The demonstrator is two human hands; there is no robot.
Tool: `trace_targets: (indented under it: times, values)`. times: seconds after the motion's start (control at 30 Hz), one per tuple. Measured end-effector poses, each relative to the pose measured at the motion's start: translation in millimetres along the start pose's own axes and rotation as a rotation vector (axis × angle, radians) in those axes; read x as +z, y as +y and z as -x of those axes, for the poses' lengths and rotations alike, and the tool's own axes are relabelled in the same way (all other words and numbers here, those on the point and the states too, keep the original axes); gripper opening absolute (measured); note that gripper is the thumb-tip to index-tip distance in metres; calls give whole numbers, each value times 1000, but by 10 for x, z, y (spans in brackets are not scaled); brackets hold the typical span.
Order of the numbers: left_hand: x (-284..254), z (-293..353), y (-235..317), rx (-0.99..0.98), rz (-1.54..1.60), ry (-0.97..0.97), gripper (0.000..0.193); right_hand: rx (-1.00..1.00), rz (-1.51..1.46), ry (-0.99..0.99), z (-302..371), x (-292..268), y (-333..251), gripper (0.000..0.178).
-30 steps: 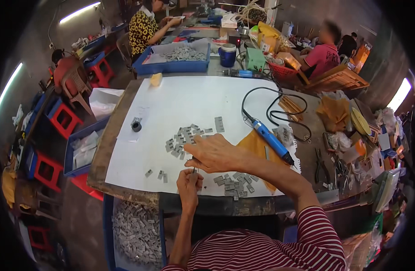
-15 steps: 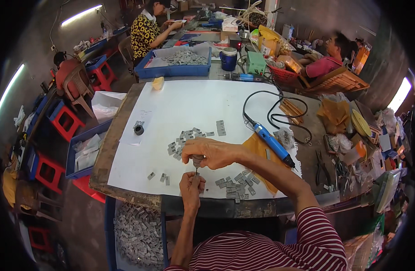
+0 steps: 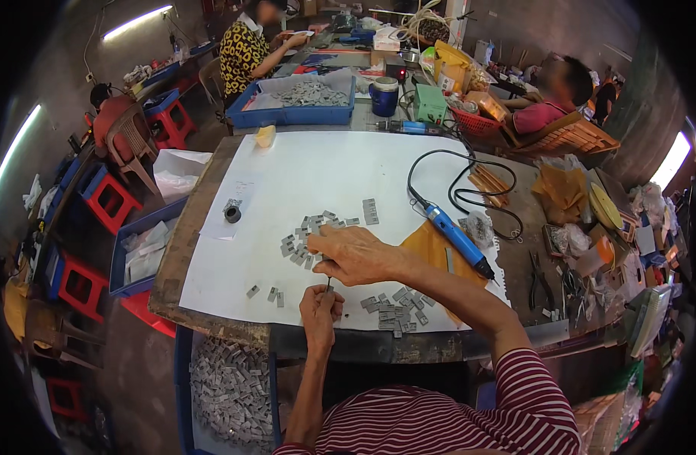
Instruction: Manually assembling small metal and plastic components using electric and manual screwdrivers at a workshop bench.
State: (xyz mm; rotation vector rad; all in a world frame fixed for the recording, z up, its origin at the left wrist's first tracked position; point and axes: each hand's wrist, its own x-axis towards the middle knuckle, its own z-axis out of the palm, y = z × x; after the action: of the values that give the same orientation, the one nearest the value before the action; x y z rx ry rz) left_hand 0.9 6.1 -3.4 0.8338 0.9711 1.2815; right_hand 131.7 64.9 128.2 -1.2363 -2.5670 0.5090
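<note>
Above the near middle of the white sheet (image 3: 287, 167), my right hand (image 3: 355, 256) is closed over the handle of a small hand screwdriver, whose thin shaft (image 3: 330, 283) points down to my left hand. Low at the sheet's front edge, my left hand (image 3: 320, 311) pinches something small at the shaft's tip; the fingers hide it. Small grey metal blocks (image 3: 291, 246) lie just beyond my hands, and another loose group of blocks (image 3: 396, 314) lies to the right. A short row of blocks (image 3: 371, 211) sits farther back. Three single blocks (image 3: 272, 294) lie left of my left hand.
A blue electric screwdriver (image 3: 456, 236) with a black cable rests on brown paper (image 3: 424, 246) at the right. Beyond are pliers (image 3: 540, 284) and clutter. A small black pot (image 3: 232, 214) stands left. A blue crate (image 3: 185, 387) of blocks is below the table edge. Co-workers sit farther off.
My right hand has turned over the screwdriver, its back now facing up and hiding the handle. My left hand has stayed almost in place.
</note>
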Motion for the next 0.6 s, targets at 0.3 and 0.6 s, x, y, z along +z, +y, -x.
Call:
trace_targets:
  times: [0.3,0.6]
  values:
    - [1,3,6,-11,32,3,11,-247,-402,-54,-51,40,127,28]
    - [7,8,30,2,36,28,9,-82,61,186,20,32,1,27]
